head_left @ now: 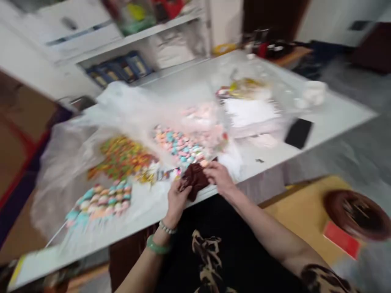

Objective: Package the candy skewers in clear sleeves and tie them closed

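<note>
The picture is blurred by motion. Both hands meet at the near edge of a white table point(336, 116). My left hand point(177, 199) and my right hand point(218, 177) are closed on a small dark maroon pouch point(195, 179) held between them. Just beyond the pouch lie heaps of small coloured pieces: a pastel blue and pink heap point(180, 144), an orange and green heap point(124, 156), and a pastel heap point(102, 201) at the left. My left wrist wears a green bangle and a bead bracelet.
Clear plastic bags point(128, 101) spread over the table's left half. A white stack point(249, 112) and a black phone point(298, 132) lie to the right, with white cups point(314, 92) beyond. A yellow stool point(305, 211) carries a brown dish point(357, 213). Shelves stand behind.
</note>
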{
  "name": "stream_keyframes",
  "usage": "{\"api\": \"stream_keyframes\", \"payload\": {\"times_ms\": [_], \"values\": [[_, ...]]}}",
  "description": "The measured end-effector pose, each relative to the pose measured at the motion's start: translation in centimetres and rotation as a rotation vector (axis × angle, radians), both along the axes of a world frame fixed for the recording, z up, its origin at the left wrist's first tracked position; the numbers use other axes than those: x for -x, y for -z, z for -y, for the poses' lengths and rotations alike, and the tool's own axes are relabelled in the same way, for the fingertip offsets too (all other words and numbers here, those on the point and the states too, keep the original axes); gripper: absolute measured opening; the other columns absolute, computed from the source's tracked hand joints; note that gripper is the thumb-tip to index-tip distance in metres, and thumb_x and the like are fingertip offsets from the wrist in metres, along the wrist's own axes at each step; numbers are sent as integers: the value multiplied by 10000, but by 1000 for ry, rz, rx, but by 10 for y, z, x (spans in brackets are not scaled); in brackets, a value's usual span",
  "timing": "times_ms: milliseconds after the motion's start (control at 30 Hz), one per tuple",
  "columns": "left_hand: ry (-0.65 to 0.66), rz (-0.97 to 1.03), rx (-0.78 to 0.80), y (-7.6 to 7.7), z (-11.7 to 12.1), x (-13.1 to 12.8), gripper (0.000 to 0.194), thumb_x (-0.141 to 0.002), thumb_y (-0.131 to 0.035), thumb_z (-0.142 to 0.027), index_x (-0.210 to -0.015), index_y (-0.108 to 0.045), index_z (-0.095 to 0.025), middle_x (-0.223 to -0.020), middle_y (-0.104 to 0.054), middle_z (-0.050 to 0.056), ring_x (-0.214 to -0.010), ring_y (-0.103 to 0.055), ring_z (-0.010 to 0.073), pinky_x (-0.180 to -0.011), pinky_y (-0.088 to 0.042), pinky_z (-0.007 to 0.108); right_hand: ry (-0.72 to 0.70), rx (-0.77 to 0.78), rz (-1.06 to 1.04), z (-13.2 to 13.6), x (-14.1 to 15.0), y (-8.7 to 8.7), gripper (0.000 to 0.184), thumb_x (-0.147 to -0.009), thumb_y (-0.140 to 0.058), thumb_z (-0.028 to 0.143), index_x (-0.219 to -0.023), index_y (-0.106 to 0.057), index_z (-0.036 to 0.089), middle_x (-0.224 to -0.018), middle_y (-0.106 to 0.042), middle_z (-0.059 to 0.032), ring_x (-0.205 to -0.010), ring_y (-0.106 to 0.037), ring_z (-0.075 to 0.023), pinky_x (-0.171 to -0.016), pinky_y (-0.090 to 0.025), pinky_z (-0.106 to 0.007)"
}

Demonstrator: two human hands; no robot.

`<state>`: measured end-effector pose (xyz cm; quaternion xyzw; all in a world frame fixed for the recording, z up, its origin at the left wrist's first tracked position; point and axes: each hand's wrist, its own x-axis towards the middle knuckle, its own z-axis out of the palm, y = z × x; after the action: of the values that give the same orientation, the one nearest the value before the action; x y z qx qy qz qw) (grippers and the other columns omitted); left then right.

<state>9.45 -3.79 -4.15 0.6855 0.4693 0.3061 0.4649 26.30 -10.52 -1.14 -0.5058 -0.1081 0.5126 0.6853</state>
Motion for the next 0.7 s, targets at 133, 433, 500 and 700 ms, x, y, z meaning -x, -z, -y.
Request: {"api": "stream_keyframes", "payload": {"times_ms": [133, 433, 500, 700], "values": [[-7, -160, -132, 13, -1, 20, 268, -774, -681, -233, -1042, -701, -235, -1002, -673, 54, -909, -626, 205, -828, -482, 313, -18, -59, -69, -29, -10, 28, 244, -585, -767, 225, -675, -547, 173, -453, -441, 102, -331, -253, -10, -312, -139, -160], [-26, 54, 362, 13, -23, 5, 147, -658, -745, -198, -757, -637, -196, -609, -499, -48, -565, -473, 100, -569, -377, 216, -297, -164, -145, -59, 16, 18, 244, -616, -763, 228, -700, -538, 188, -445, -448, 107, -297, -231, 1, -305, -130, -135], [-92, 374, 603, -4, -34, 14, 269, -668, -766, -254, -907, -663, -184, -549, -429, -78, -461, -363, 61, -484, -309, 194, -362, -180, -139, -63, 23, 12, 243, -624, -769, 215, -692, -537, 189, -422, -435, 112, -279, -219, 1, -297, -118, -136], [-146, 828, 814, -39, -53, 52, 384, -607, -809, -156, -975, -701, -145, -771, -612, 4, -559, -492, 54, -513, -390, 183, -529, -107, -230, -74, 48, -1, 222, -628, -787, 257, -729, -605, 179, -383, -409, 117, -263, -184, -2, -282, -102, -146]]}}
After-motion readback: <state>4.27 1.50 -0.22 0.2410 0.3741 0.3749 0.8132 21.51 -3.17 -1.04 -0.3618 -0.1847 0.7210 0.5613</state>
